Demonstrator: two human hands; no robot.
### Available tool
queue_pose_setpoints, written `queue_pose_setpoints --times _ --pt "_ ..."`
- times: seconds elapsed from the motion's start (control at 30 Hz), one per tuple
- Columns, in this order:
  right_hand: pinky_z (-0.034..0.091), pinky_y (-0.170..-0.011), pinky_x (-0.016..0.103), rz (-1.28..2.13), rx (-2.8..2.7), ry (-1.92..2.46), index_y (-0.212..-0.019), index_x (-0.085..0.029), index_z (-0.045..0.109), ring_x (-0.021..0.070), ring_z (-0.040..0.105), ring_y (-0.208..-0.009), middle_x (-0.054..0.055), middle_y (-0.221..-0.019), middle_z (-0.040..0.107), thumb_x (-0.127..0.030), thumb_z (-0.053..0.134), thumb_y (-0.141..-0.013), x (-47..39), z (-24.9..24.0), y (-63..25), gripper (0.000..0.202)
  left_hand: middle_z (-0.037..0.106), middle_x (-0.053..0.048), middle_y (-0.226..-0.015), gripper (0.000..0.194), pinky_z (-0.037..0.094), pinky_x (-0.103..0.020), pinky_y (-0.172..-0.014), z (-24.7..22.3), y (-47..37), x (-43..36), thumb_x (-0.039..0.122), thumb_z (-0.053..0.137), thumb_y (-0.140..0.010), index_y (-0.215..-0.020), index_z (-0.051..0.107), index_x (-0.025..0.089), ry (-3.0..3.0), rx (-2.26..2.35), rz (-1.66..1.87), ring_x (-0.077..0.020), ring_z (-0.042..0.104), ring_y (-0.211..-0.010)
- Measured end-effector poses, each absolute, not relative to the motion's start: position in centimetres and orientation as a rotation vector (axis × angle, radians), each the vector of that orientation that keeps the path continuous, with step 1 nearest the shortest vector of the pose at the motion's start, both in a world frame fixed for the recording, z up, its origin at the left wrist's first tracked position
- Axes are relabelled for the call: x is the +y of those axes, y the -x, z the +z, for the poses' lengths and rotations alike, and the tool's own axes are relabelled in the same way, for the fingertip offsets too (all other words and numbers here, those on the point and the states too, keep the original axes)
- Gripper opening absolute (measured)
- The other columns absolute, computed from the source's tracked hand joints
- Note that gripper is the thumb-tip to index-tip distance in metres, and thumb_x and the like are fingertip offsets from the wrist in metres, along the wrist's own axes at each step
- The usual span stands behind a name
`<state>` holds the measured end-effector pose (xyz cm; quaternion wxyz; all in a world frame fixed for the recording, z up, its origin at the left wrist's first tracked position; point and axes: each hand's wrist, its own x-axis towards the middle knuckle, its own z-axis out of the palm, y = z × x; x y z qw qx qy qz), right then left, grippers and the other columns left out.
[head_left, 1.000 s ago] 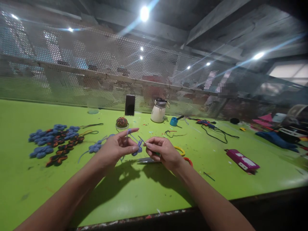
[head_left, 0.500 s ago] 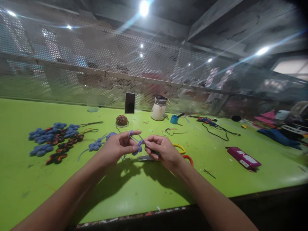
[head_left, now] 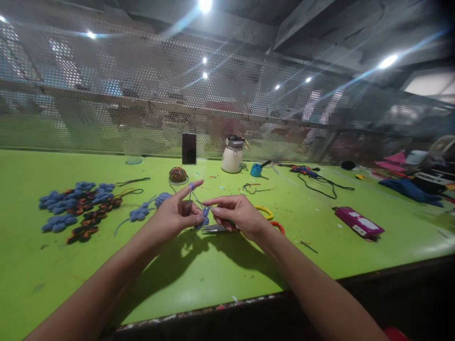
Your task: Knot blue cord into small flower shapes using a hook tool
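Observation:
My left hand [head_left: 179, 208] pinches a small blue crochet piece [head_left: 205, 217] between thumb and fingers. Blue yarn [head_left: 192, 187] wraps its raised index finger and runs down to the piece. Closed round a crochet hook [head_left: 231, 222], mostly hidden by the fingers, my right hand [head_left: 234, 213] meets the piece from the right. Scissors [head_left: 215, 228] with yellow and red handles lie under and beside that hand. Left of my left hand are a blue yarn ball [head_left: 162, 199], partly covered, and a blue crochet flower [head_left: 139, 212] with a loose tail.
Blue flowers [head_left: 59, 222] and dark orange-flecked crochet strips [head_left: 83, 232] lie at left. Farther back stand a multicoloured yarn ball [head_left: 178, 174], a phone [head_left: 189, 148], a white jar [head_left: 232, 158] and a blue pot [head_left: 256, 170]. At right lies a magenta box [head_left: 359, 222].
My left index finger has lifted, raising the yarn. My right hand has tilted slightly, its fingers now higher at the piece. The whole view has shifted a little.

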<state>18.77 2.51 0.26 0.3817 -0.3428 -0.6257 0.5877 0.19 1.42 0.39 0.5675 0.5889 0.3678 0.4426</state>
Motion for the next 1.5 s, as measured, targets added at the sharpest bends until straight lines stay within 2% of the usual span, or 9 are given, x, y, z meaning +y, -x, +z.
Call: queue_pose_setpoints --times 0.17,0.33,0.43,0.57,0.73,0.97,1.2,1.37,1.5 --pt "0.022 -0.035 0.019 1.496 -1.549 0.960 -0.098 -0.014 0.070 0.0035 0.035 -0.035 -0.006 -0.047 0.051 -0.023 0.063 -0.073 2.8 0.0 -18.3 0.026 0.061 0.002 -0.062 0.069 0.040 -0.027 -0.060 0.3 -0.7 1.0 0.017 0.065 -0.068 -0.134 0.045 0.019 -1.741 1.082 1.093 -0.0141 0.052 -0.058" --pt "0.018 -0.036 0.017 1.579 -1.329 0.930 -0.114 -0.014 0.062 0.0028 0.033 -0.035 -0.007 -0.048 0.050 -0.021 0.063 -0.072 2.6 -0.5 -17.6 0.042 0.066 0.000 -0.069 0.051 0.040 -0.027 -0.065 0.3 -1.2 0.4 0.017 0.060 -0.073 -0.123 0.058 0.023 -2.003 1.231 1.209 -0.0136 0.052 -0.059" --pt "0.018 -0.038 0.017 1.629 -1.241 0.842 -0.116 -0.015 0.061 0.0021 0.034 -0.036 -0.007 -0.051 0.051 -0.023 0.066 -0.071 2.4 -0.6 -17.3 0.046 0.064 0.000 -0.068 0.056 0.040 -0.027 -0.063 0.3 -1.3 0.4 0.021 0.065 -0.071 -0.126 0.054 0.020 -1.825 1.173 1.218 -0.0138 0.052 -0.060" --pt "0.019 -0.039 0.018 1.606 -1.231 0.769 -0.110 -0.014 0.064 0.0021 0.035 -0.037 -0.006 -0.053 0.052 -0.025 0.068 -0.071 2.0 -0.4 -17.3 0.041 0.063 0.000 -0.068 0.074 0.044 -0.029 -0.070 0.7 -1.1 0.7 0.020 0.074 -0.063 -0.131 0.045 0.012 -1.350 0.940 1.203 -0.0152 0.057 -0.068" --pt "0.020 -0.040 0.019 1.532 -1.326 0.738 -0.102 -0.015 0.068 0.0028 0.035 -0.039 -0.005 -0.053 0.052 -0.027 0.069 -0.071 1.9 -0.2 -17.6 0.034 0.063 0.001 -0.066 0.070 0.042 -0.027 -0.070 1.2 -0.7 0.6 0.013 0.077 -0.057 -0.123 0.053 0.010 -1.116 0.865 1.174 -0.0123 0.057 -0.065" --pt "0.022 -0.039 0.019 1.444 -1.446 0.737 -0.102 -0.017 0.069 0.0033 0.033 -0.039 -0.006 -0.051 0.049 -0.028 0.066 -0.073 2.0 -0.1 -18.1 0.031 0.062 0.001 -0.066 0.055 0.043 -0.028 -0.069 1.2 -0.4 0.6 0.014 0.077 -0.057 -0.110 0.064 0.014 -1.171 0.874 1.174 -0.0128 0.057 -0.065" --pt "0.023 -0.039 0.019 1.480 -1.386 0.709 -0.103 -0.017 0.068 0.0030 0.035 -0.039 -0.006 -0.053 0.052 -0.028 0.067 -0.073 2.1 -0.5 -17.7 0.032 0.064 -0.001 -0.070 0.047 0.045 -0.030 -0.070 0.7 -0.5 0.7 0.019 0.076 -0.061 -0.107 0.065 0.014 -1.295 0.944 1.185 -0.0140 0.057 -0.066" --pt "0.024 -0.039 0.019 1.510 -1.337 0.790 -0.110 -0.014 0.064 0.0032 0.036 -0.038 -0.006 -0.053 0.051 -0.027 0.066 -0.072 1.9 -0.6 -17.2 0.040 0.061 0.000 -0.071 0.062 0.044 -0.028 -0.066 0.3 -0.9 0.6 0.022 0.069 -0.068 -0.128 0.050 0.017 -1.591 1.090 1.270 -0.0144 0.055 -0.067" --pt "0.024 -0.039 0.019 1.393 -1.493 0.899 -0.108 -0.013 0.066 0.0038 0.033 -0.038 -0.007 -0.048 0.046 -0.026 0.063 -0.074 1.9 -0.1 -17.8 0.037 0.058 0.003 -0.067 0.067 0.042 -0.027 -0.062 0.4 -0.9 0.7 0.022 0.067 -0.070 -0.133 0.044 0.020 -1.630 1.052 1.245 -0.0136 0.053 -0.063"
